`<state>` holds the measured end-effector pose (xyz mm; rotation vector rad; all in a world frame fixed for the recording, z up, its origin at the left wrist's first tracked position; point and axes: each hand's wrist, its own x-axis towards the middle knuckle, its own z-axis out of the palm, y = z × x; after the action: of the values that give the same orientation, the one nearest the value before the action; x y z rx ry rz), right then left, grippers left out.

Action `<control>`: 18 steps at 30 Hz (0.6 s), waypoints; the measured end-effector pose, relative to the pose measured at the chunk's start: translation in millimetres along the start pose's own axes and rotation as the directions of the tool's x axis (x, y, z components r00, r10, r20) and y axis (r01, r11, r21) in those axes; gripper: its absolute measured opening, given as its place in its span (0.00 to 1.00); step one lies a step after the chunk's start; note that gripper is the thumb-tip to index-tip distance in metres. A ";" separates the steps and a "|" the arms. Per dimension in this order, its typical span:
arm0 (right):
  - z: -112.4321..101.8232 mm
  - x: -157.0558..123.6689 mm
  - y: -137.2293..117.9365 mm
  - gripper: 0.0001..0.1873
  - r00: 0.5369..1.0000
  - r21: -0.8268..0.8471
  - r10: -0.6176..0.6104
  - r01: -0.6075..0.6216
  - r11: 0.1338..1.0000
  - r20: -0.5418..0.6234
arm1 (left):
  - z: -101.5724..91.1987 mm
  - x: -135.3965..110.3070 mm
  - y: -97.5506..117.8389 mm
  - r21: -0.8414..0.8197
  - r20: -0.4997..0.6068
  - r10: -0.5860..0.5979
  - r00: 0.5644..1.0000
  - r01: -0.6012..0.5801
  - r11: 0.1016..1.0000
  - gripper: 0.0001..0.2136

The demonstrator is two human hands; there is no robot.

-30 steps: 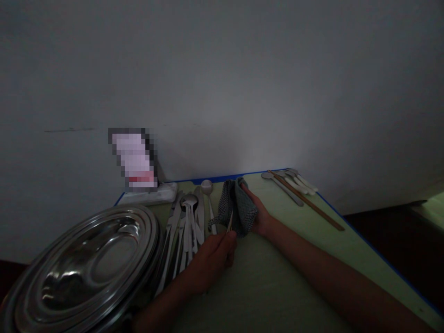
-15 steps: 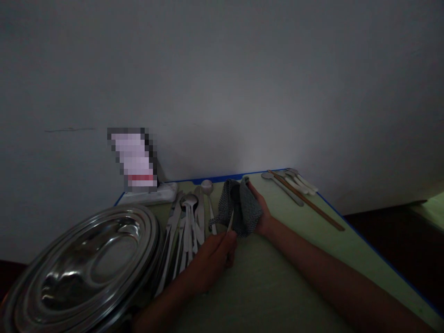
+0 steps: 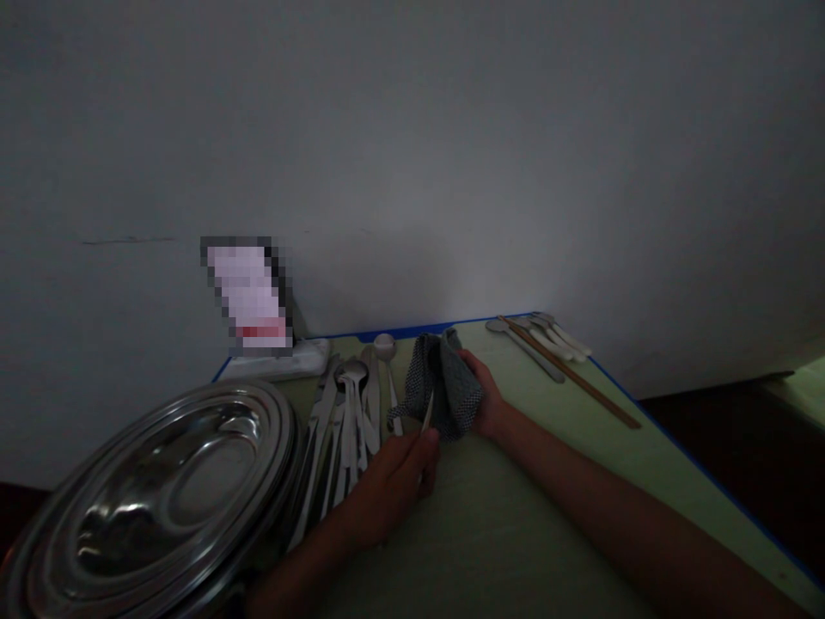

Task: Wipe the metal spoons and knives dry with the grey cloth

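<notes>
My left hand (image 3: 396, 486) is closed around the handle of a spoon (image 3: 429, 411), which points up and away from me. The spoon's bowl is hidden in the folds of a dark grey checked cloth (image 3: 462, 391). Gripping that cloth from its right side is my right hand (image 3: 486, 400), with the fingers mostly behind it. Just left of my left hand lies a bunch of metal cutlery (image 3: 351, 413), knives and spoons with handles toward me. A spoon with a round, deep bowl (image 3: 385, 346) rests between the bunch and the cloth.
Stacked shiny metal plates (image 3: 193, 481) fill the table's left front. Behind them a blurred phone (image 3: 251, 292) leans on a white stand (image 3: 284, 359). At the back right lie wooden chopsticks (image 3: 573, 374), a spoon (image 3: 525, 348) and white-handled cutlery (image 3: 554, 335). The wall (image 3: 412, 155) borders the table.
The dark spoon bowl that showed inside the cloth is now covered, as the cloth folds closer around it. Both hands stay in nearly the same place.
</notes>
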<state>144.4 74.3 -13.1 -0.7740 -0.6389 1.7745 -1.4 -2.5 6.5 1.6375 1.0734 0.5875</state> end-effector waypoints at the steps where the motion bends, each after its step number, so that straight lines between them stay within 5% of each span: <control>1: 1.6 -1.1 -0.7 0.11 0.998 0.038 0.039 -0.038 0.999 -0.039 | -0.2 -0.1 0.2 -0.001 -0.001 -0.009 1.000 0.009 1.000 0.20; 4: 6.3 -3.8 -2.7 0.13 0.986 0.141 0.142 -0.129 0.982 -0.086 | -1.0 -1.0 1.0 0.008 0.010 -0.029 1.000 0.029 1.000 0.19; 9: 6.4 -1.3 -0.6 0.17 0.991 0.209 0.127 -0.114 0.971 -0.051 | -1.7 -2.3 -4.2 -0.038 0.040 -0.025 0.999 0.027 0.999 0.18; 15: 0.3 4.7 8.6 0.13 0.993 0.188 0.000 0.023 0.982 -0.120 | -0.2 -0.1 -21.2 -0.114 0.085 0.082 0.993 -0.072 0.991 0.20; 18: -1.9 7.4 11.7 0.05 0.971 0.130 -0.161 0.185 0.974 -0.174 | -0.4 -1.1 -14.7 0.008 0.091 0.060 0.994 -0.061 0.998 0.20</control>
<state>137.0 77.8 -24.4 -0.7310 -0.4484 1.5613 -7.4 -2.5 -6.9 1.6954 0.9645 0.5421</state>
